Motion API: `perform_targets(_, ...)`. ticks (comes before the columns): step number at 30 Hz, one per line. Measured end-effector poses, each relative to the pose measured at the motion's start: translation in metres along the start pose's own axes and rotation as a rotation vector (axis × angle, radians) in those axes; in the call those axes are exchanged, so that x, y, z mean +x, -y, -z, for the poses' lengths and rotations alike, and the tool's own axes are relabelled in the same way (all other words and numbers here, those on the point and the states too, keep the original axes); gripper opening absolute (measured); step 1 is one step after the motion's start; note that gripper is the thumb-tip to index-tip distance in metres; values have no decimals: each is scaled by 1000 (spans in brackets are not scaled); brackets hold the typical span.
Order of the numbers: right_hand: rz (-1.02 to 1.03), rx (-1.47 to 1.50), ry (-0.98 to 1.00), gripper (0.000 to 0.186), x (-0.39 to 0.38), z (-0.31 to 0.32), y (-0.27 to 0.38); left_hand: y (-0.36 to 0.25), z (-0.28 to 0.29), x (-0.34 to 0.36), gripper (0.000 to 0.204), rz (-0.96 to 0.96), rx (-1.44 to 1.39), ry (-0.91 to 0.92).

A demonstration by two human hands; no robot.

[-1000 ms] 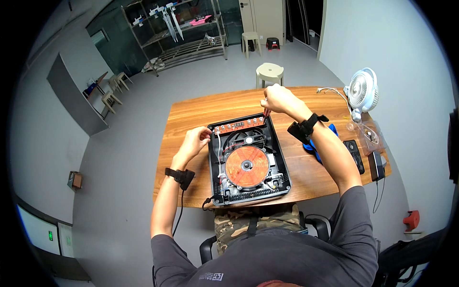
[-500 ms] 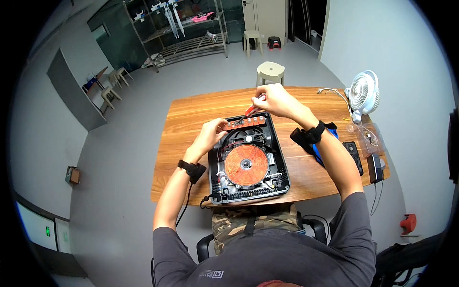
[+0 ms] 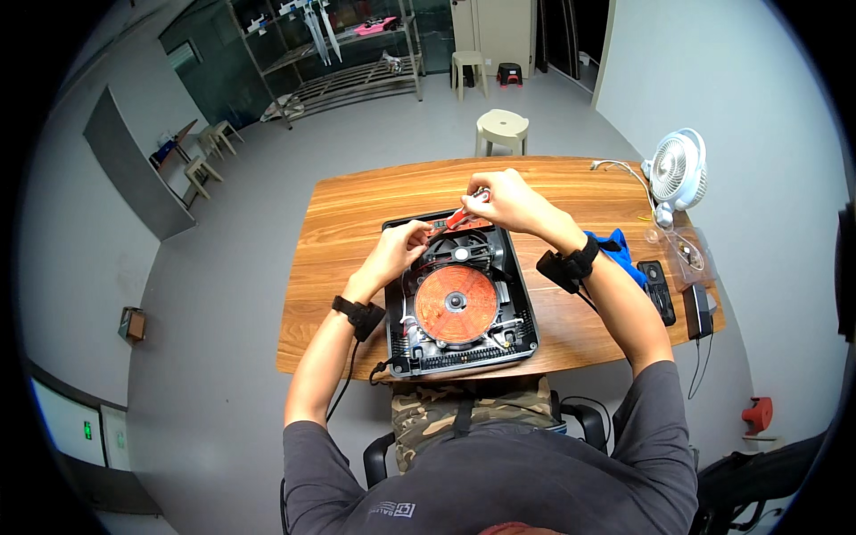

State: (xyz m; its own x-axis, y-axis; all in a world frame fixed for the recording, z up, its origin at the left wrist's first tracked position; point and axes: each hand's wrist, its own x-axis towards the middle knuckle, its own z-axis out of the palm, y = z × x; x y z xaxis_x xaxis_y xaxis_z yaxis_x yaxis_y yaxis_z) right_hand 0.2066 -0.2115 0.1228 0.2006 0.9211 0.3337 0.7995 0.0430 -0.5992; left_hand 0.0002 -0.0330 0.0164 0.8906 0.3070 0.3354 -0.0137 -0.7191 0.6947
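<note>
An opened black appliance housing [image 3: 525,328] lies on the table with a copper coil disc [image 3: 437,299], wires and black internal parts. An orange circuit board [image 3: 474,226] runs along its far end. My right hand [image 3: 508,201] grips a red-handled tool [image 3: 458,217], angled down toward the board. My left hand [image 3: 399,249] is closed at the fingertips beside the board's left part, by the tool's tip; whatever it pinches is too small to make out. Black straps with small boxes sit on both wrists.
The wooden table [image 3: 339,214] holds a blue cloth [image 3: 615,245], a black device [image 3: 657,299], a black adapter [image 3: 698,312], a clear bag [image 3: 691,254] and a white fan [image 3: 673,174] with cables at the right. A beige stool [image 3: 501,125] stands beyond the far edge.
My right hand has moved left with the red tool, then a little down toward me. My left hand has shifted right along the board, nearer the tool's tip.
</note>
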Motion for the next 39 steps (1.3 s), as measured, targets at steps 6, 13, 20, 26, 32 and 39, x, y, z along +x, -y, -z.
perform_targets(6, 1, 3, 9, 39, 0, 0, 3, 4, 0, 0, 36, 15, 9, 13)
perform_targets(13, -4, 10, 13, 39, -2, 0, 3, 2, -3, 1, 34, 38, -27, 21)
perform_targets(20, -4, 15, 11, 39, -3, 2, 3, -3, -1, 4, 31, 60, -2, 65)
perform_targets(26, -7, 17, 18, 40, -4, 2, 2, 3, -4, 3, 33, 31, -31, 28)
perform_targets(32, -8, 8, 15, 38, -6, 4, 2, -7, -4, 4, 37, -23, 41, 24)
perform_targets(39, -17, 31, 5, 37, -10, 7, 4, -9, -5, 3, 38, -147, 84, -15)
